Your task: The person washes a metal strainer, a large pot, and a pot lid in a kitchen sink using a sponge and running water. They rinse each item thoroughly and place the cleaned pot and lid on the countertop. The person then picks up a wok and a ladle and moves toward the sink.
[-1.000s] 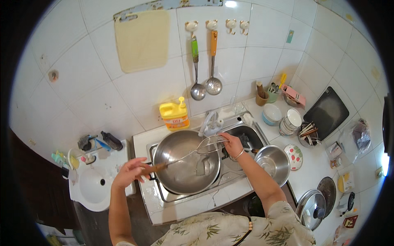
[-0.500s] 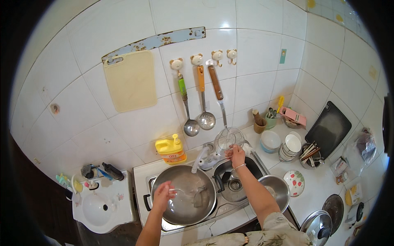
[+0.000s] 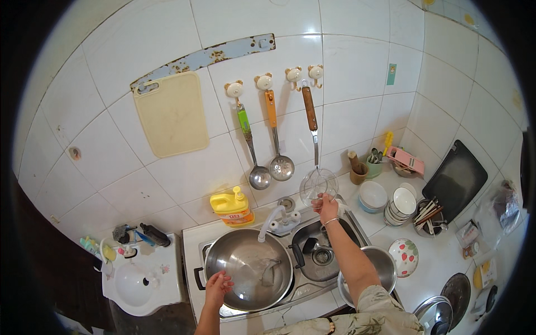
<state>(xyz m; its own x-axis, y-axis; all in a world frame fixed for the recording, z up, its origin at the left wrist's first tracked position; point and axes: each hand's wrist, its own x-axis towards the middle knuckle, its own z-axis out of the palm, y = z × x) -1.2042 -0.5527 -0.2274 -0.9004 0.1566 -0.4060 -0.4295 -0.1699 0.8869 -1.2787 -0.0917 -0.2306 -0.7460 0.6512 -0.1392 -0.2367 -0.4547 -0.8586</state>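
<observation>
My right hand (image 3: 326, 207) is closed on the lower part of a wire-mesh skimmer (image 3: 319, 187). Its wooden handle (image 3: 310, 109) points up the tiled wall, its top end by a bear-shaped hook (image 3: 294, 77); I cannot tell whether it hangs on it. My left hand (image 3: 217, 286) is held over the near left rim of a big steel wok (image 3: 240, 245), fingers loosely curled and apart, nothing in them. The wok sits over the left sink basin, and a grey cloth-like piece (image 3: 271, 273) lies inside it. To the left of the skimmer hang a ladle (image 3: 259, 176) and a slotted spoon (image 3: 282, 167).
A white faucet (image 3: 272, 218) stands between wok and right basin (image 3: 346, 234), which holds a black-handled utensil. A steel bowl (image 3: 385, 268) sits under my right forearm. Stacked bowls (image 3: 403, 202), a yellow jug (image 3: 231, 206) and pot lids (image 3: 434, 312) stand around.
The skimmer's handle has shifted right and stands more upright, with my right hand still on the basket. My left hand has drawn back toward me, and the whole view has shifted slightly.
</observation>
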